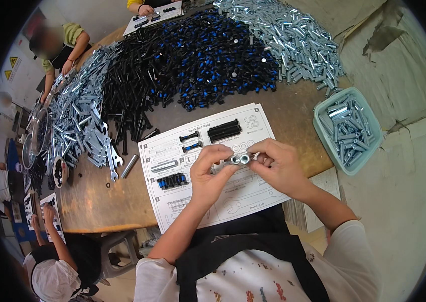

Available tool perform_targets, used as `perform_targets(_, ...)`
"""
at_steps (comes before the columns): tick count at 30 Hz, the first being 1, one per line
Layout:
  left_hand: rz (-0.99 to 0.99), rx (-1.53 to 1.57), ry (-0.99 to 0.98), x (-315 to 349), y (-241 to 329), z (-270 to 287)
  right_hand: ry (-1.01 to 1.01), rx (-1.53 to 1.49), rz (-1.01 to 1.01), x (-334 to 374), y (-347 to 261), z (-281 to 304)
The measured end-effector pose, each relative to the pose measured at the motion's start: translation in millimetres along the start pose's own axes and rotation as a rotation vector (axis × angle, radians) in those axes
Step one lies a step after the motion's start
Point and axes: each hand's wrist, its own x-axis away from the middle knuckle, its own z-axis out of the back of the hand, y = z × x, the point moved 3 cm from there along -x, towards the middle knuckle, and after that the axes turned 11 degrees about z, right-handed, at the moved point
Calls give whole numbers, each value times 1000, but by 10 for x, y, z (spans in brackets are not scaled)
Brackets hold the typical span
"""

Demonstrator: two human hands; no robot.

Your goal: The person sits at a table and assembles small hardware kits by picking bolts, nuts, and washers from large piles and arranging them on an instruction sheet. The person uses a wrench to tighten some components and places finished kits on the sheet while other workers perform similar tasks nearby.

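Two hands met over the printed sheet (173, 201) on the counter (97, 201): our left hand (210, 171) and right hand (276, 163) both pinched the small silver sleeves (239, 159) between them, open bores facing up toward us.

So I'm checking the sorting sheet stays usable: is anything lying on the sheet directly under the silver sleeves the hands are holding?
Nothing visible does. Both hands hold the silver sleeves over a bare patch of sheet.

Two silver sleeves (240, 159) sit between two hands. One printed sheet (208, 166) carries four groups of black parts. One teal bin (348, 130), three heaps of hardware.
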Motion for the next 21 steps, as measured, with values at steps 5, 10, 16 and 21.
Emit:
perform_targets(5,40,210,-28,71,-52,-62,49,-139,-75,87,34,-173)
perform_targets(10,59,259,-46,89,-83,-35,49,-123,-62,95,40,-221)
perform_targets(16,79,202,-63,110,-65,-22,58,-96,-35,77,16,-223)
perform_targets(21,77,204,-43,106,-86,-18,56,-87,-41,74,21,-229)
